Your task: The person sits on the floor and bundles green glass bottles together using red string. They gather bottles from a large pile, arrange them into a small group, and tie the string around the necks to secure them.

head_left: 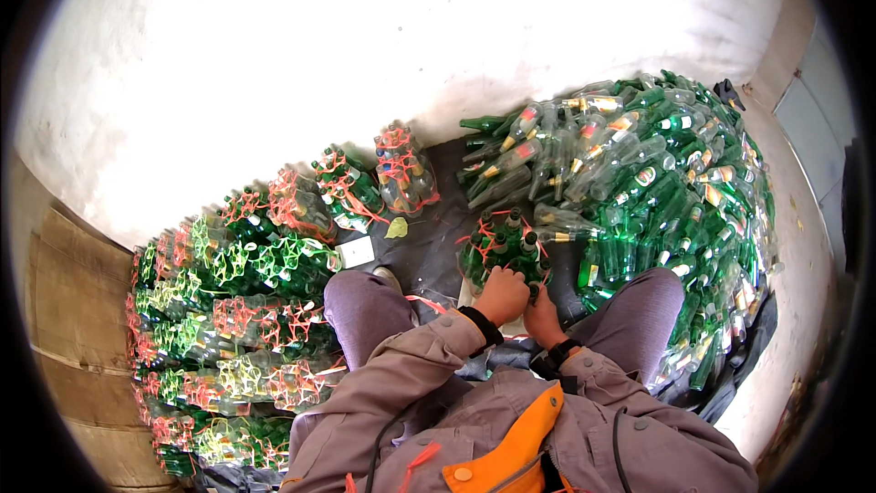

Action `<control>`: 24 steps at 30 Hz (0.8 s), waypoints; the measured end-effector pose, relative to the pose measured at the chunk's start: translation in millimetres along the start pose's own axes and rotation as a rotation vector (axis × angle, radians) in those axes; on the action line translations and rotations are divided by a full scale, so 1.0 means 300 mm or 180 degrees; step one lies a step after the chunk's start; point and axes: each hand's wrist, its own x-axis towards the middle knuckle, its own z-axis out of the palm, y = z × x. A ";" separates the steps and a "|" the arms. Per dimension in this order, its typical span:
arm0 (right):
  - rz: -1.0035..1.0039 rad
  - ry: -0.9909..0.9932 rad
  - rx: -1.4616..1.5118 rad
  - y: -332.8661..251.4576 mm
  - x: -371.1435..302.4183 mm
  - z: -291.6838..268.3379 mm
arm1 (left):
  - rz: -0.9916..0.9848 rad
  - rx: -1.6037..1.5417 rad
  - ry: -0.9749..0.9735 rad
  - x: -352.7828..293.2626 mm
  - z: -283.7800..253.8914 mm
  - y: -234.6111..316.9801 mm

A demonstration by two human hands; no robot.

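Note:
Between my knees stands a cluster of upright green glass bottles [511, 246], with red twine [471, 239] showing at its far left side. My left hand [503, 297] is closed at the near edge of the cluster, its fingers curled by the bottle necks. Close beside it on the right, my right hand [545, 318] is also closed, with its fingertips against the near bottles. What the fingers pinch is hidden by the hands. A loose strand of red plastic twine [424, 302] runs leftward past my left wrist.
A large heap of loose green and clear bottles [630, 164] rises on the right. Rows of tied bottle bundles [265, 310] fill the left, with more bundles [406, 169] along the white wall [365, 55]. A yellow-green leaf [396, 228] and a white card [356, 252] lie on the dark sheet [429, 251].

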 end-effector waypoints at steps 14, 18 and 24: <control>-0.0071 -0.0437 0.0934 0.085 0.033 0.012 | 0.0405 0.0277 -0.0924 0.063 -0.074 -0.034; 0.0324 -0.0501 0.0822 0.083 0.014 0.001 | -0.0104 -0.0009 -0.0937 0.072 -0.039 -0.004; 0.0616 -0.0551 0.1690 0.094 0.032 0.015 | -0.0206 -0.0124 -0.0941 0.117 -0.036 -0.005</control>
